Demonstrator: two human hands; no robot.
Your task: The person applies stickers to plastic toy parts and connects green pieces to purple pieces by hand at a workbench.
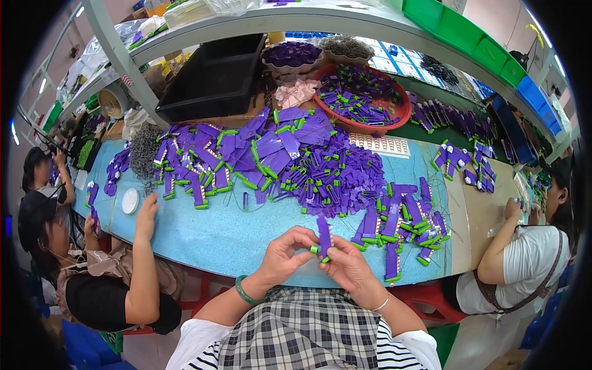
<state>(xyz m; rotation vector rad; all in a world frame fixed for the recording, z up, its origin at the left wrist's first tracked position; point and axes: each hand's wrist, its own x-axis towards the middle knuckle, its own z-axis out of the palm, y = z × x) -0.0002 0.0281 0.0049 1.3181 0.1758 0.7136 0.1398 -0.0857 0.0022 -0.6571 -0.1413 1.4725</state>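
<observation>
Above the near edge of the blue tabletop (203, 233), my two hands come together in front of my chest. A flat purple plastic piece (324, 232) stands nearly upright in my right hand (351, 266), its green lower end between thumb and fingers. My left hand (287, 254) pinches a small green plastic piece (314, 250) right beside it. Whether the green piece touches the purple one cannot be made out. Just beyond my hands spreads a heap of loose purple and green parts (345, 176). To the right lies a pile of purple pieces with green ends (394, 216).
A red basin (406, 111) of similar parts stands at the back, near a black tray (213, 80). Dark tangled wires (143, 154) and a white round lid (130, 201) lie left. A metal shelf (296, 23) spans overhead. Co-workers sit at both sides; one's hand (147, 216) reaches over the table.
</observation>
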